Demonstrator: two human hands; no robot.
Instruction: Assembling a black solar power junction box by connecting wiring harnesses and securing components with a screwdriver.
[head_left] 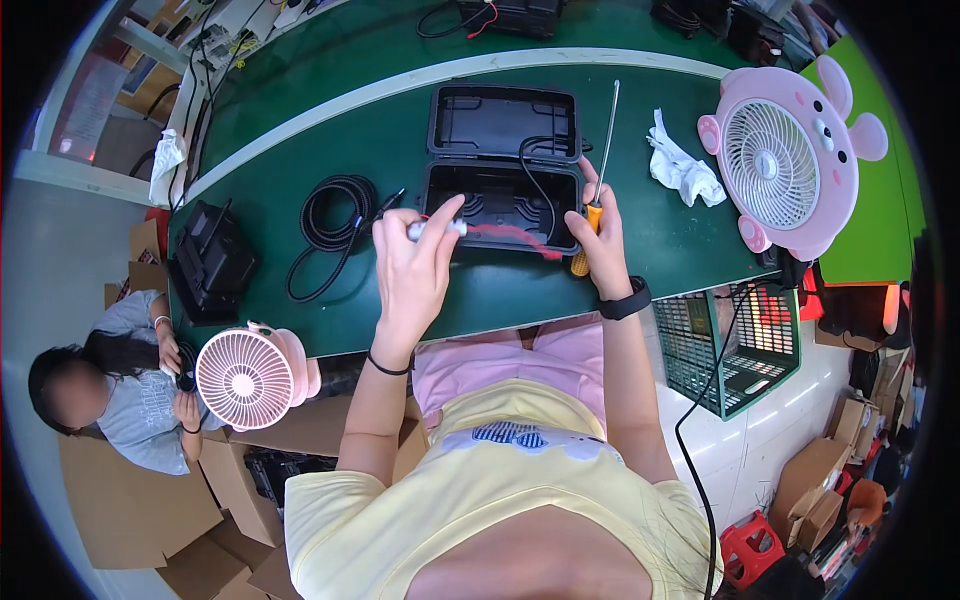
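Observation:
A black plastic box (503, 125) lies on the green table with its hinged lid laid back and its inside facing up. In my left hand (412, 262), closed at the box's near left corner, is a small white cylindrical piece (436, 229); its kind is unclear. A red wire (505, 232), smeared by motion, runs from it along the box's near edge. My right hand (603, 240) grips the box's right side and also a screwdriver (594, 213) with an orange handle, its long shaft pointing away from me. A black cable (530, 150) loops inside the box.
Left of the box lies a coiled black cable (318, 228), with another black box (212, 262) beyond. A pink fan (245, 378) stands by the near left edge, a pink animal-shaped fan (780, 160) at right beside crumpled tissue (685, 165). Someone (150, 375) sits at left. A green crate (730, 345) is below.

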